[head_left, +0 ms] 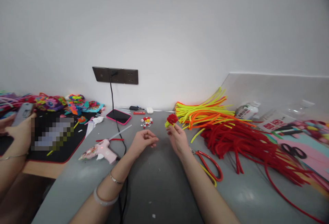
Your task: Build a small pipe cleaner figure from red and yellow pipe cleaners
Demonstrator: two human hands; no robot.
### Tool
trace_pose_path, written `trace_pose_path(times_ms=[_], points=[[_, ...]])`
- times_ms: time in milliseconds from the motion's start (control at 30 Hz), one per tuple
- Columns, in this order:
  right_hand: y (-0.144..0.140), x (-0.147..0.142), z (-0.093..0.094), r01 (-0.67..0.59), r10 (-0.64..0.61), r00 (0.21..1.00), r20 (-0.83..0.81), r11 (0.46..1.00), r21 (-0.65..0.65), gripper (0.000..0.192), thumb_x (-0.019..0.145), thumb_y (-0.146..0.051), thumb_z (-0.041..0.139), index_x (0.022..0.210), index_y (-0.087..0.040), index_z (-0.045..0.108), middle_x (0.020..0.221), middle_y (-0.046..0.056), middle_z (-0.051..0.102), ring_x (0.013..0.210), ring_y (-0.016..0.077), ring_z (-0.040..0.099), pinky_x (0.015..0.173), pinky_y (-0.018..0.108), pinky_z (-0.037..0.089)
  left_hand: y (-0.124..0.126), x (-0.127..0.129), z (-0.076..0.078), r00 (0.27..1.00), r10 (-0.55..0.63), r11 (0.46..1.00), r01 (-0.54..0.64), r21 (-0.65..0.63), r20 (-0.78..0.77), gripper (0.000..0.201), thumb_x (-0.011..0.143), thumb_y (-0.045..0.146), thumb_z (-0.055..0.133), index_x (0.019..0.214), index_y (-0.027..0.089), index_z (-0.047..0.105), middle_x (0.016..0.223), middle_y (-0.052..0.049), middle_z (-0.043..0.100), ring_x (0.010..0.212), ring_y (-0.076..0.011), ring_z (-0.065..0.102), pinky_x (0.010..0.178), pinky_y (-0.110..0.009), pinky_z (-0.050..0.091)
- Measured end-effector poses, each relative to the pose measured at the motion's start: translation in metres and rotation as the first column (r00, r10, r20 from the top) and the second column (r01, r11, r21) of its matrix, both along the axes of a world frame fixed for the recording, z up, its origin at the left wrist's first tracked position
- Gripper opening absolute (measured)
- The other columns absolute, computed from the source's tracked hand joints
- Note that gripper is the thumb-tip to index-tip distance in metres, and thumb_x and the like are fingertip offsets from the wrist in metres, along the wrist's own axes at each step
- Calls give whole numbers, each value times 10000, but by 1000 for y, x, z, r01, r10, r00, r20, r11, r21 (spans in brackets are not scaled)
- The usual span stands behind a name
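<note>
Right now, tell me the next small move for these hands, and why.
Probably bring the empty left hand across to steady the small red-and-yellow pipe-cleaner flower. The right hand alone pinches it upright, and the left hovers loosely curled beside it.

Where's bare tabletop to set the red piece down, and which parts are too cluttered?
Bare grey table lies near the camera between the forearms, and between the left hand and the small red-and-white bits. It is crowded right of the right hand: red-handled scissors and red pipe cleaners. The glue gun takes the left.
</note>
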State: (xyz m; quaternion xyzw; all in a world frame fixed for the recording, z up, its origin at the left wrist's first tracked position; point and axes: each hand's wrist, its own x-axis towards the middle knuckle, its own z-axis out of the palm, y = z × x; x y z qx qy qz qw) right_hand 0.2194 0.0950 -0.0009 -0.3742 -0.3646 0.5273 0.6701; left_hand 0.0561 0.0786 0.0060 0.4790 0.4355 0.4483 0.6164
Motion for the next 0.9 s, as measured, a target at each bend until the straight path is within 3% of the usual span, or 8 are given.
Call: trace_pose_path(times_ms=[167, 333, 600, 900], points=[[-1, -2, 1, -33, 33, 999, 15, 999, -17, 302, 574, -428, 801, 769, -217, 709, 719, 7, 661, 634, 145, 500, 614, 276, 341, 0, 0, -2, 999, 0, 999, 1, 35, -37, 454, 590, 512, 809, 660, 154, 538, 529, 28, 612, 373, -60, 490, 375, -170, 337], [-2, -3, -1, -75, 75, 997, 22, 997, -26, 303, 568, -438, 810, 736, -211, 700, 715, 2, 657, 641, 143, 505, 622, 272, 338, 2, -1, -3, 999, 30, 996, -28, 79, -26, 420, 677, 527, 743, 784, 175, 541, 458, 84, 508, 375, -52, 405, 405, -170, 280], [-3, -3, -4, -147, 148, 989, 32, 989, -15, 297, 591, -433, 814, 765, -209, 726, 720, -4, 664, 669, 150, 527, 653, 270, 361, -2, 3, 6, 997, -71, 987, 71, 142, -10, 395, 688, 488, 748, 835, 172, 561, 509, 69, 524, 499, -90, 481, 574, -217, 377], [-4, -3, -2, -141, 142, 988, 64, 990, -24, 330, 573, -471, 816, 759, -217, 721, 736, 5, 672, 671, 161, 528, 652, 273, 384, -4, 3, 8, 987, -162, 980, 161, 113, 2, 411, 657, 448, 780, 873, 180, 555, 508, 72, 540, 501, -98, 509, 567, -216, 374]])
